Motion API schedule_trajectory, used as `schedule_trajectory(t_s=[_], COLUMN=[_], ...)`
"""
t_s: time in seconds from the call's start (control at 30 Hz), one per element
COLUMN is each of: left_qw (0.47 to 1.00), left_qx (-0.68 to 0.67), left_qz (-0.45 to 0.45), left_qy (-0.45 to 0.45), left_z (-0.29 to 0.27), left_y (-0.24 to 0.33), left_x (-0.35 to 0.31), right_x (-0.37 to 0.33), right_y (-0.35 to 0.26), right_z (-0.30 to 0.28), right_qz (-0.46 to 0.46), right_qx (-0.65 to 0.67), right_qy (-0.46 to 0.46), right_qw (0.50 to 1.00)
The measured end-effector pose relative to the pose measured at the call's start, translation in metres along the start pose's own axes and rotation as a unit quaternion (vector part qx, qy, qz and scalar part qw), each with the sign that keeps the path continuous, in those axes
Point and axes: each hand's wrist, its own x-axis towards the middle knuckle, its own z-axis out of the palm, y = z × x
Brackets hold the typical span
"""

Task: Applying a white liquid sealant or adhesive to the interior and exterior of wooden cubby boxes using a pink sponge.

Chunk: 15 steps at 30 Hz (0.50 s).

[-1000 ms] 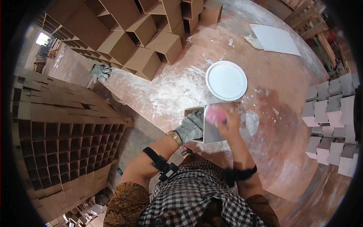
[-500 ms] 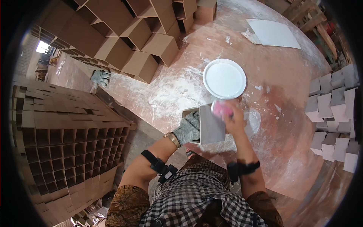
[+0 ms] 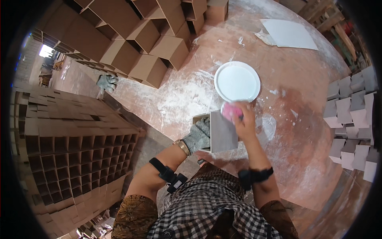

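My left hand, in a grey knit glove, reaches into the open side of a small cardboard box and grips it; its fingertips are partly hidden inside. The box's broad side facing right is coated pale grey and looks damp. In my bare right hand is a pink sponge, at the top edge of that grey side. Just beyond the sponge lies a round white tray with a raised rim, holding something white.
Stacked brown cardboard boxes stand at the far left of the white-smeared table. Grey-coated boxes are piled at the right. A white sheet lies far back. A spare grey glove rests left; a large box stack rises beside me.
My right hand and the sponge have shifted slightly left and away from me along the box's top edge. The gloved left hand and the box keep almost the same place.
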Motion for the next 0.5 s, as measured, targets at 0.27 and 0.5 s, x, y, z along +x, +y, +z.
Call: schedule_trajectory(t_s=[0.27, 0.5], left_qw=[0.997, 0.999], left_qx=[-0.008, 0.012], left_qz=[-0.075, -0.022], left_qy=[-0.001, 0.026], left_z=[-0.002, 0.023], left_y=[0.007, -0.013], left_x=[-0.001, 0.0], right_x=[-0.046, 0.003], right_y=[-0.041, -0.024], right_z=[-0.014, 0.014], right_qz=[-0.06, 0.005], right_qx=[0.055, -0.023], right_qy=[-0.072, 0.007], right_qw=[0.994, 1.0])
